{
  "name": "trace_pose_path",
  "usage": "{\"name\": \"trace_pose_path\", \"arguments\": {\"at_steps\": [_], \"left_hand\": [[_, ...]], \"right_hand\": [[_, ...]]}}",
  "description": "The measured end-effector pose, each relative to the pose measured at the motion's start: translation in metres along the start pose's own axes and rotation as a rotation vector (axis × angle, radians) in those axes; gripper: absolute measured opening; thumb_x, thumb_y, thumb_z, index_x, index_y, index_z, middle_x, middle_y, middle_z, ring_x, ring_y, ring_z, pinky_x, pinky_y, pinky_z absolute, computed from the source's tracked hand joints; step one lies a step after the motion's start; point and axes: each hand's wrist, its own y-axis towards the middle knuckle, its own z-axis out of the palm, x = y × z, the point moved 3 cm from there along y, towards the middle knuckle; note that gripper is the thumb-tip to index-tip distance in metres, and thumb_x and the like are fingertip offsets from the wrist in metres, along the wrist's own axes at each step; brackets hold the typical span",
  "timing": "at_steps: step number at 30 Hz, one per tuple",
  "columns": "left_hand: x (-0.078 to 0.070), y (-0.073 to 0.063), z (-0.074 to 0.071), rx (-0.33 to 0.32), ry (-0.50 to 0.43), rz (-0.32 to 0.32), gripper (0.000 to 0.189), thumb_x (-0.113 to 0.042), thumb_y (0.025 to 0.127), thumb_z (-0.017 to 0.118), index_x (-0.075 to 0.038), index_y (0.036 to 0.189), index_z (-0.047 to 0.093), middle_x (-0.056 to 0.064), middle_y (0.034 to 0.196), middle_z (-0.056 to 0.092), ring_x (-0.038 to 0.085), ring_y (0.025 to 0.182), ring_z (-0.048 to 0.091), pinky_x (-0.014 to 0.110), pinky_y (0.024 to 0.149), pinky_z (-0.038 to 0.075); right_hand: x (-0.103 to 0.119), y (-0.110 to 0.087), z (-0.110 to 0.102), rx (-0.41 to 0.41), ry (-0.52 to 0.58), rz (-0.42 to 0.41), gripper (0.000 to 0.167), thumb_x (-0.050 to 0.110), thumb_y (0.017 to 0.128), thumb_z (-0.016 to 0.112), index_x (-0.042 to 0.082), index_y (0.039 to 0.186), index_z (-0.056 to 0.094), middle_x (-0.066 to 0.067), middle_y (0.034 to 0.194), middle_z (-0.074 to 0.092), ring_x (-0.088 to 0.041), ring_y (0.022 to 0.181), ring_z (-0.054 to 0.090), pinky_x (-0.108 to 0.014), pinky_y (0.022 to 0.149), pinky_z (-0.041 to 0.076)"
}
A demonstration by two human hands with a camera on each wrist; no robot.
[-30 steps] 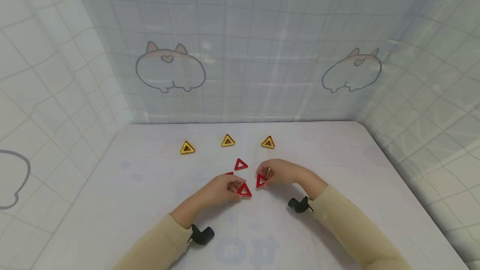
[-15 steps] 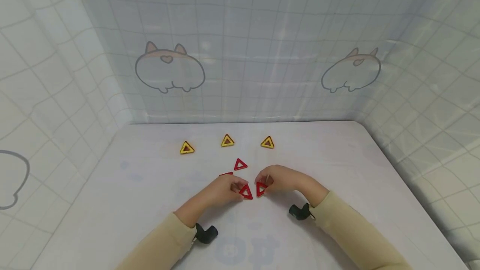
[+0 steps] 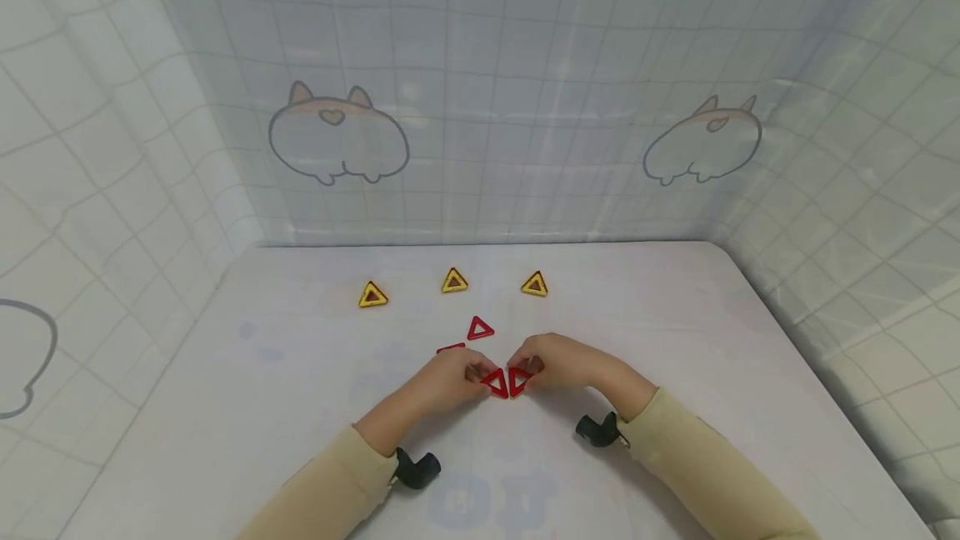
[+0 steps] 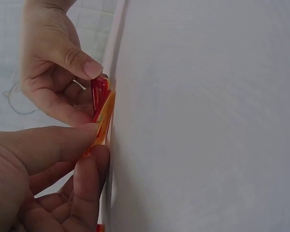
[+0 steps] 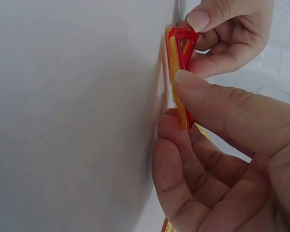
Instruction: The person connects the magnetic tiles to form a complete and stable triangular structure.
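Observation:
My left hand pinches a red triangular magnetic tile between thumb and fingers. Facing it, my right hand pinches a second red triangular tile. The two tiles are held upright just above or on the table, edge beside edge, with at most a sliver between them in the head view. From the left wrist, the near tile looks translucent orange-red and overlaps the other tile. In the right wrist view my thumb presses the tile from one side, fingertips from the other.
Another red triangle lies flat beyond the hands. One more red piece shows partly behind my left hand. Along the back lie three yellow triangles in a row on the white table. Grid-patterned curtains surround the table.
Both hands have drawn together: the right moved down toward the near side, the left slightly rightward. The two held red tiles, apart before, now stand side by side. The other tiles stayed put.

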Motion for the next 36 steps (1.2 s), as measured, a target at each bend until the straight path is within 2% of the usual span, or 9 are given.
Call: {"name": "trace_pose_path", "arguments": {"at_steps": [6, 12, 20, 27, 32, 36], "left_hand": [[-0.001, 0.000, -0.001, 0.004, -0.011, -0.015, 0.023, -0.014, 0.086, 0.079, -0.014, 0.108, 0.074, -0.008, 0.089, 0.066, 0.013, 0.082, 0.060, 0.030, 0.073, 0.053], [0.000, 0.000, -0.001, 0.005, -0.014, -0.035, 0.024, -0.015, 0.085, 0.080, -0.015, 0.109, 0.074, -0.008, 0.091, 0.066, 0.014, 0.082, 0.060, 0.029, 0.074, 0.053], [-0.003, -0.002, 0.000, -0.004, -0.017, -0.053, 0.035, -0.021, 0.081, 0.085, -0.014, 0.112, 0.072, -0.006, 0.089, 0.064, 0.015, 0.080, 0.059, 0.029, 0.070, 0.053], [-0.004, -0.003, 0.001, -0.024, 0.018, -0.053, 0.028, -0.018, 0.082, 0.084, -0.014, 0.108, 0.073, -0.007, 0.086, 0.064, 0.014, 0.079, 0.059, 0.030, 0.071, 0.052], [0.000, -0.003, -0.004, -0.050, 0.066, -0.064, 0.022, -0.018, 0.084, 0.081, -0.017, 0.105, 0.074, -0.008, 0.088, 0.064, 0.014, 0.083, 0.058, 0.032, 0.076, 0.052], [0.007, -0.002, -0.014, -0.107, 0.076, -0.122, 0.021, -0.019, 0.086, 0.080, -0.019, 0.106, 0.074, -0.006, 0.089, 0.062, 0.015, 0.084, 0.057, 0.032, 0.077, 0.053]], "right_hand": [[-0.001, 0.003, 0.003, -0.002, 0.015, 0.004, 0.034, 0.006, 0.086, 0.078, 0.012, 0.118, 0.073, 0.005, 0.104, 0.066, -0.012, 0.088, 0.060, -0.026, 0.077, 0.053], [-0.001, 0.004, 0.005, -0.016, 0.047, 0.023, 0.030, 0.005, 0.086, 0.078, 0.013, 0.115, 0.074, 0.005, 0.101, 0.065, -0.013, 0.087, 0.060, -0.029, 0.076, 0.054], [-0.001, 0.005, 0.005, -0.030, 0.059, 0.055, 0.027, 0.007, 0.085, 0.079, 0.018, 0.109, 0.074, 0.009, 0.096, 0.067, -0.013, 0.083, 0.060, -0.028, 0.075, 0.053], [-0.003, 0.006, 0.005, -0.040, 0.078, 0.043, 0.021, 0.009, 0.084, 0.080, 0.018, 0.103, 0.075, 0.010, 0.087, 0.067, -0.013, 0.080, 0.061, -0.029, 0.074, 0.053], [-0.005, 0.005, 0.006, -0.045, 0.064, 0.044, 0.022, 0.011, 0.084, 0.082, 0.016, 0.103, 0.074, 0.010, 0.085, 0.066, -0.012, 0.080, 0.059, -0.030, 0.075, 0.052], [-0.005, 0.003, 0.006, -0.046, 0.056, 0.067, 0.022, 0.014, 0.084, 0.082, 0.017, 0.103, 0.073, 0.009, 0.083, 0.063, -0.012, 0.079, 0.058, -0.029, 0.073, 0.051]]}}
